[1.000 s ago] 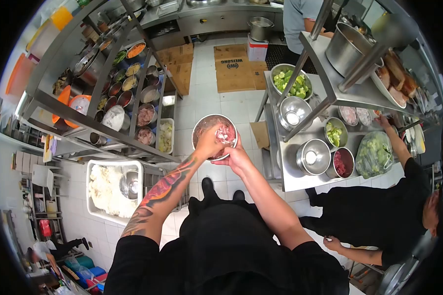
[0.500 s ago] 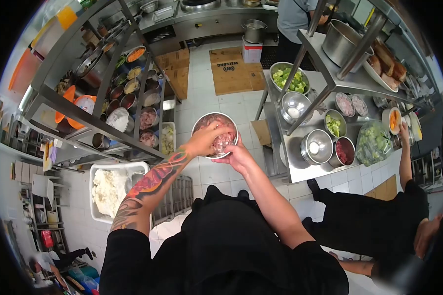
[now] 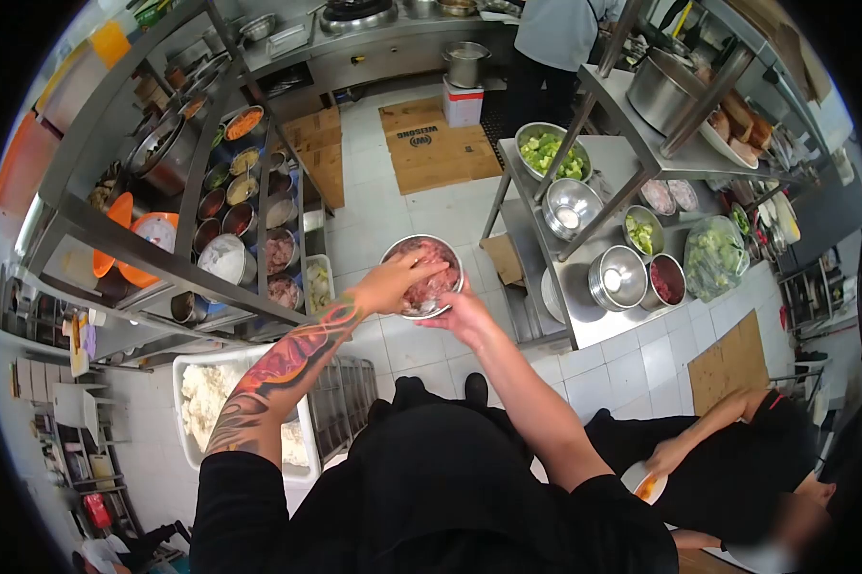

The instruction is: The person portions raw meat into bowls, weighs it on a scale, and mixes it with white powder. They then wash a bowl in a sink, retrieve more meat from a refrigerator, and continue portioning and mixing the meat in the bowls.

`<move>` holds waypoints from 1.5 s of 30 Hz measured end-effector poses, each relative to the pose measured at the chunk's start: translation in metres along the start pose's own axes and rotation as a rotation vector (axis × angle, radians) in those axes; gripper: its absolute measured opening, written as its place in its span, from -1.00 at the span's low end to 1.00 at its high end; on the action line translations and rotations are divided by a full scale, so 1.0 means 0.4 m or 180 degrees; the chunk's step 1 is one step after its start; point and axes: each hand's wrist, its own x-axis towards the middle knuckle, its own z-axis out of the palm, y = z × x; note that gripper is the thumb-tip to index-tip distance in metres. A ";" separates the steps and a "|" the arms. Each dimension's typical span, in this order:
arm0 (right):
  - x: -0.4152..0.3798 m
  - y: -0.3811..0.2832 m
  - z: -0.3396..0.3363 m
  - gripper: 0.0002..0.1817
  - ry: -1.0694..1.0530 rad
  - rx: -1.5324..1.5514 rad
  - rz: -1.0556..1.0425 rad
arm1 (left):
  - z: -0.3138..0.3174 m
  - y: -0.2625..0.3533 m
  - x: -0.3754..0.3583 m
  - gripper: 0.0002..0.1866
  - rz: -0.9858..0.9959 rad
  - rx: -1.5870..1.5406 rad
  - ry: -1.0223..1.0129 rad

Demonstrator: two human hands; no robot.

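A round metal bowl (image 3: 461,268) of raw meat pieces (image 3: 438,287) is held out in front of my body, above the tiled floor. My right hand (image 3: 462,314) grips its near right side, with the thumb by the rim and the fingers underneath. From the left, my left hand (image 3: 393,282) reaches over the rim and lies on the meat with its fingers stretched out. The fingertips are partly lost among the pieces.
On the left stands a metal rack (image 3: 154,244) with several food containers. A white tub (image 3: 184,426) of white food sits below it. The right steel table (image 3: 584,330) carries bowls and bagged greens (image 3: 718,258). A co-worker (image 3: 718,450) at lower right holds a bowl (image 3: 644,483).
My view has shifted slightly. My left fingers lie flatter on the meat; my right hand keeps its grip. The co-worker has taken a bowl of orange food away from the right table.
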 end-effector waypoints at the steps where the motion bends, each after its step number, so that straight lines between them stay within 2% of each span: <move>1: -0.003 0.012 0.014 0.00 0.0026 0.0004 -0.0028 | -0.016 0.004 -0.001 -0.07 -0.0077 -0.0034 -0.0234; 2: -0.007 0.036 0.037 0.00 0.0016 -0.0070 -0.0132 | -0.005 -0.003 0.003 -0.24 -0.0258 -0.0064 -0.0162; 3: -0.011 0.048 0.051 0.00 0.0006 -0.0162 -0.0237 | 0.015 -0.010 0.010 -0.24 -0.0212 -0.0075 -0.0144; 6: -0.012 0.059 0.043 -0.02 0.0256 -0.0090 -0.0331 | 0.082 0.001 0.033 -0.50 -0.1019 0.0057 0.0378; 7: -0.013 0.057 0.038 -0.05 0.0391 -0.0161 -0.0431 | 0.106 0.009 0.060 -0.50 -0.0986 0.0038 0.0391; 9: -0.016 0.040 0.009 -0.05 0.0494 -0.0157 -0.0543 | 0.164 0.026 0.113 -0.54 -0.2031 -0.0717 0.1105; 10: -0.024 0.032 -0.012 -0.05 0.0558 -0.0147 -0.0635 | 0.182 0.023 0.139 -0.48 -0.2336 -0.1148 0.0726; 11: -0.036 0.026 -0.040 -0.05 0.0619 -0.0130 -0.0676 | 0.201 0.027 0.149 -0.48 -0.2276 -0.1177 0.0690; 13: -0.065 0.000 -0.081 -0.04 0.0621 0.0054 -0.0645 | 0.205 0.037 0.166 -0.30 -0.1405 -0.1435 -0.0082; 14: -0.085 -0.003 -0.103 -0.03 0.0667 0.0141 -0.0615 | 0.203 0.033 0.159 -0.11 -0.0681 -0.1101 -0.0034; 15: -0.116 -0.005 -0.107 -0.03 0.0741 0.0204 -0.0654 | 0.157 0.063 0.160 -0.11 -0.0611 -0.1125 -0.0108; 17: -0.178 -0.015 -0.102 -0.02 0.0563 0.0315 -0.0772 | 0.026 0.141 0.174 -0.09 0.0488 -0.0191 -0.0409; 18: -0.205 -0.020 -0.092 -0.01 0.0555 0.0299 -0.0794 | 0.042 0.154 0.190 -0.16 0.1028 0.0059 -0.0268; 19: -0.220 -0.025 -0.095 -0.01 0.0585 0.0322 -0.0842 | 0.051 0.164 0.210 -0.16 0.1088 0.0058 -0.0281; 21: -0.250 -0.015 -0.107 0.01 0.0620 0.0462 -0.0940 | 0.063 0.195 0.244 -0.38 0.1121 0.0155 -0.0717; 22: -0.262 -0.009 -0.117 0.01 0.0631 0.0493 -0.0955 | 0.082 0.221 0.264 -0.38 0.1146 0.0158 -0.0744; 24: -0.284 0.009 -0.144 0.05 0.0803 0.0588 -0.1002 | 0.146 0.283 0.309 -0.57 0.0283 0.0045 -0.0669; 25: -0.301 0.014 -0.168 0.05 0.0818 0.0651 -0.1036 | 0.187 0.311 0.318 -0.57 0.0331 0.0066 -0.0719; 27: -0.341 0.005 -0.230 0.00 0.1186 0.0396 -0.1008 | 0.283 0.371 0.331 -0.66 -0.0889 -0.0691 -0.0035; 28: -0.370 -0.005 -0.260 0.00 0.1197 0.0440 -0.1033 | 0.328 0.407 0.346 -0.63 -0.1226 -0.1005 0.0024; 29: -0.406 -0.015 -0.292 0.01 0.1259 0.0293 -0.0999 | 0.371 0.427 0.357 -0.63 -0.1192 -0.0987 -0.0019; 31: -0.473 -0.037 -0.372 0.01 0.1351 0.0184 -0.0994 | 0.429 0.476 0.393 -0.61 -0.0956 -0.1649 -0.0041; 32: -0.498 -0.044 -0.421 0.03 0.1326 0.0364 -0.0911 | 0.450 0.483 0.421 -0.44 -0.0586 -0.1571 -0.0441; 33: -0.524 -0.049 -0.461 0.05 0.1297 0.0547 -0.0829 | 0.437 0.507 0.436 -0.44 -0.0558 -0.1562 -0.0482; 35: -0.582 -0.072 -0.514 0.02 0.1234 0.0622 -0.1007 | 0.356 0.569 0.469 -0.18 0.0705 -0.1381 -0.0883; 36: -0.612 -0.088 -0.538 0.01 0.1103 0.0668 -0.1014 | 0.334 0.590 0.493 0.00 0.0856 -0.1589 -0.1135; 39: -0.701 -0.139 -0.571 0.01 0.0924 0.0797 -0.1134 | 0.302 0.653 0.561 -0.05 0.0820 -0.1847 -0.0950; 40: -0.731 -0.156 -0.573 0.01 0.1030 0.0758 -0.1139 | 0.334 0.656 0.568 -0.14 0.0185 -0.2553 -0.1123; 41: -0.753 -0.166 -0.583 0.01 0.1138 0.0724 -0.1135 | 0.374 0.666 0.587 -0.14 0.0214 -0.2542 -0.1158; 43: -0.782 -0.169 -0.605 0.00 0.1169 0.0767 -0.1163 | 0.405 0.717 0.604 -0.26 -0.0398 -0.3432 -0.1009; 44: -0.791 -0.170 -0.613 0.00 0.1159 0.0770 -0.1162 | 0.427 0.742 0.632 -0.33 -0.0008 -0.3476 -0.1160; 45: -0.799 -0.174 -0.620 0.00 0.1140 0.0762 -0.1154 | 0.424 0.784 0.667 -0.33 -0.0042 -0.3471 -0.1160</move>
